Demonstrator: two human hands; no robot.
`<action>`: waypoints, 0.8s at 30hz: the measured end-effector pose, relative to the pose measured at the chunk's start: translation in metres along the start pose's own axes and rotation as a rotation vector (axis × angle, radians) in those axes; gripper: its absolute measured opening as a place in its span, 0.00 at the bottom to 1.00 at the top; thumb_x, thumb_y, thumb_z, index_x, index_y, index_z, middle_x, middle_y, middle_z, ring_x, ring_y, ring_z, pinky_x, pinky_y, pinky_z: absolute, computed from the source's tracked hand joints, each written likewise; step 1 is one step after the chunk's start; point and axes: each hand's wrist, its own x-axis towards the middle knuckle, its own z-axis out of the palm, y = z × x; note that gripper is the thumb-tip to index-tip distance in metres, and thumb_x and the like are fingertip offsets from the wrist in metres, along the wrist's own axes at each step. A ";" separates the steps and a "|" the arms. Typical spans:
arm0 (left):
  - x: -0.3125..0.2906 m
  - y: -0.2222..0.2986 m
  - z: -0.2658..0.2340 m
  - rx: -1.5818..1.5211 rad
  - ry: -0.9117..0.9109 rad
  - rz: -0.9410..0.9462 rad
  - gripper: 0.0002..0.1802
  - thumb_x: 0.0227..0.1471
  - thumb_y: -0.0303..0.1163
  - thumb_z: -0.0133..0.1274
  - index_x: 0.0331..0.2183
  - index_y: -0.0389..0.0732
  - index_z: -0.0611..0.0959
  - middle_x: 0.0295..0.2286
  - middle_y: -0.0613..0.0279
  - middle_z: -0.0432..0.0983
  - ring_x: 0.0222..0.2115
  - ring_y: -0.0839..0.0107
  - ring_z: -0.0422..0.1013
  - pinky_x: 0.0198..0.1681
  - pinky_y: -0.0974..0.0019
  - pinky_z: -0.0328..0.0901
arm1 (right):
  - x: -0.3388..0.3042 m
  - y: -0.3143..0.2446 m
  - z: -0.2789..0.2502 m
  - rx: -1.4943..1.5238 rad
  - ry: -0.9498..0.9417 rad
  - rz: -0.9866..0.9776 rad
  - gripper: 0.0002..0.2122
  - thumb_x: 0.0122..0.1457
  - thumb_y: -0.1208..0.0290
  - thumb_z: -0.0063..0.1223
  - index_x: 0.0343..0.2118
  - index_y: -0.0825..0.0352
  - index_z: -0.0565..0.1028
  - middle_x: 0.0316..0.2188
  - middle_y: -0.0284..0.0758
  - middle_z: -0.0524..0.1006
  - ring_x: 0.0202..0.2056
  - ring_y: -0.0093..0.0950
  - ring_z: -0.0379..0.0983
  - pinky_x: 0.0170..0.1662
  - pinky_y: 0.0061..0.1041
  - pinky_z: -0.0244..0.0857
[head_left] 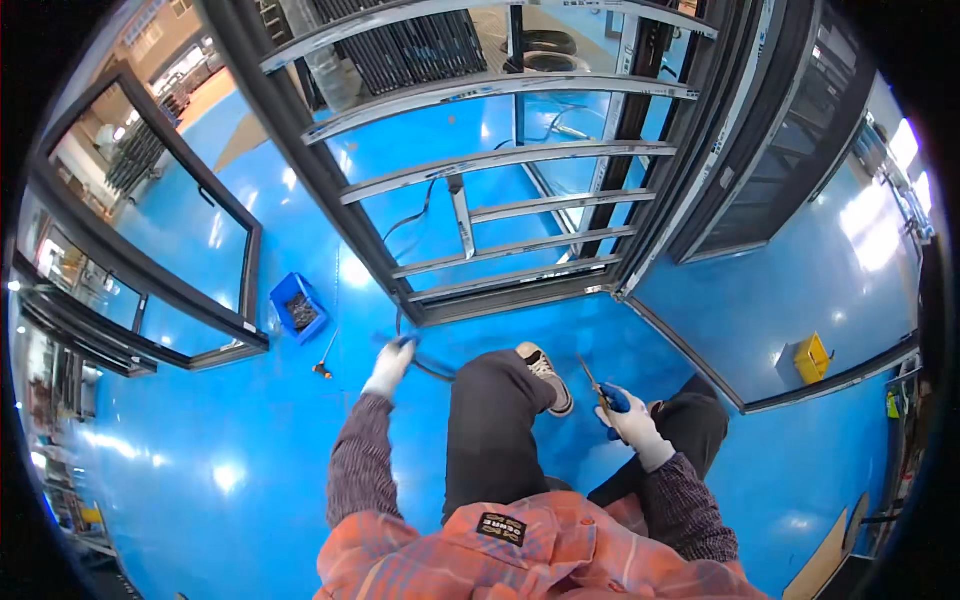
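Note:
In front of me stands a dark metal frame (470, 310), crossed by several pale silver bars (510, 153). My left hand (391, 368), in a white and blue glove, hovers over the floor near the frame's lower left corner, its fingers smeared by motion. My right hand (632, 420), gloved the same way, is closed around a slim hand tool (592, 376). A long, thin metal blade points up and left from that grip; whether it is a screwdriver or a file I cannot tell. The handle is mostly covered by my fingers.
Left of the frame, a blue bin (299, 308) holds small dark parts. A thin rod or hose with a brass-coloured end (322, 370) lies beside it. Glazed dark frames (150, 210) stand at the left, another panel (780, 150) at the right. A yellow bin (812, 358) appears far right.

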 end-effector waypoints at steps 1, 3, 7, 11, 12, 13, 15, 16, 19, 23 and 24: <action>-0.016 -0.009 -0.011 0.001 0.011 -0.004 0.23 0.50 0.44 0.46 0.40 0.35 0.78 0.32 0.52 0.77 0.32 0.60 0.72 0.38 0.66 0.66 | -0.011 0.002 0.003 -0.032 0.010 -0.068 0.21 0.47 0.69 0.59 0.46 0.66 0.72 0.35 0.35 0.77 0.32 0.26 0.74 0.34 0.22 0.67; -0.104 -0.107 -0.053 -0.117 0.055 0.051 0.22 0.50 0.44 0.46 0.39 0.36 0.78 0.30 0.53 0.76 0.31 0.60 0.71 0.36 0.67 0.65 | -0.030 0.001 0.012 -0.095 0.038 -0.204 0.20 0.47 0.69 0.59 0.45 0.66 0.73 0.34 0.34 0.77 0.29 0.25 0.73 0.32 0.21 0.67; -0.269 -0.278 -0.085 -0.347 0.126 0.182 0.21 0.50 0.45 0.46 0.37 0.37 0.78 0.28 0.54 0.75 0.28 0.62 0.69 0.33 0.67 0.64 | -0.051 -0.058 0.004 -0.035 -0.157 -0.025 0.20 0.47 0.69 0.59 0.45 0.66 0.72 0.31 0.33 0.77 0.25 0.23 0.72 0.28 0.20 0.65; -0.366 -0.344 -0.106 -0.581 0.215 0.307 0.20 0.50 0.45 0.45 0.34 0.38 0.77 0.26 0.56 0.74 0.25 0.63 0.68 0.31 0.68 0.63 | -0.064 -0.062 0.016 0.108 -0.302 -0.101 0.20 0.48 0.69 0.58 0.46 0.64 0.72 0.29 0.32 0.77 0.21 0.23 0.70 0.24 0.22 0.63; -0.379 -0.345 -0.106 -0.638 0.244 0.330 0.20 0.50 0.45 0.45 0.34 0.38 0.77 0.25 0.56 0.74 0.25 0.64 0.68 0.30 0.68 0.62 | -0.063 -0.080 0.019 0.002 -0.350 -0.082 0.19 0.48 0.68 0.58 0.45 0.63 0.72 0.28 0.31 0.77 0.21 0.23 0.70 0.24 0.22 0.63; -0.387 -0.331 -0.104 -0.690 0.275 0.355 0.19 0.50 0.46 0.45 0.33 0.38 0.77 0.24 0.57 0.74 0.24 0.64 0.67 0.29 0.68 0.62 | -0.062 -0.093 0.021 -0.100 -0.397 -0.066 0.19 0.49 0.68 0.57 0.45 0.62 0.72 0.28 0.31 0.77 0.21 0.23 0.70 0.24 0.22 0.63; -0.368 -0.289 -0.118 -0.786 0.337 0.411 0.19 0.50 0.46 0.45 0.32 0.39 0.77 0.23 0.58 0.73 0.23 0.65 0.67 0.28 0.68 0.61 | -0.058 -0.097 0.023 -0.099 -0.404 -0.141 0.18 0.48 0.69 0.57 0.45 0.62 0.73 0.28 0.31 0.77 0.21 0.22 0.69 0.24 0.21 0.63; -0.350 -0.259 -0.128 -0.832 0.366 0.443 0.19 0.51 0.46 0.45 0.32 0.39 0.77 0.23 0.58 0.73 0.22 0.65 0.66 0.27 0.69 0.61 | -0.055 -0.098 0.027 -0.102 -0.392 -0.205 0.18 0.48 0.69 0.58 0.45 0.62 0.73 0.29 0.30 0.77 0.21 0.21 0.69 0.23 0.20 0.63; -0.316 -0.190 -0.154 -0.971 0.447 0.529 0.18 0.51 0.46 0.44 0.30 0.40 0.77 0.21 0.59 0.72 0.20 0.67 0.65 0.25 0.69 0.60 | -0.048 -0.091 0.032 -0.099 -0.382 -0.329 0.18 0.48 0.71 0.59 0.45 0.62 0.74 0.29 0.30 0.77 0.21 0.19 0.68 0.22 0.18 0.62; -0.261 -0.130 -0.256 -1.153 0.541 0.673 0.18 0.51 0.47 0.44 0.28 0.41 0.77 0.18 0.61 0.71 0.18 0.68 0.64 0.22 0.70 0.59 | -0.023 -0.085 0.040 -0.092 -0.368 -0.387 0.16 0.51 0.64 0.55 0.43 0.60 0.74 0.28 0.31 0.77 0.23 0.24 0.71 0.25 0.23 0.64; -0.256 -0.123 -0.300 -1.195 0.571 0.709 0.18 0.51 0.47 0.44 0.27 0.42 0.77 0.18 0.62 0.71 0.17 0.69 0.63 0.21 0.70 0.59 | -0.021 -0.092 0.044 -0.083 -0.386 -0.395 0.16 0.51 0.64 0.55 0.43 0.60 0.74 0.28 0.31 0.77 0.23 0.24 0.71 0.25 0.23 0.64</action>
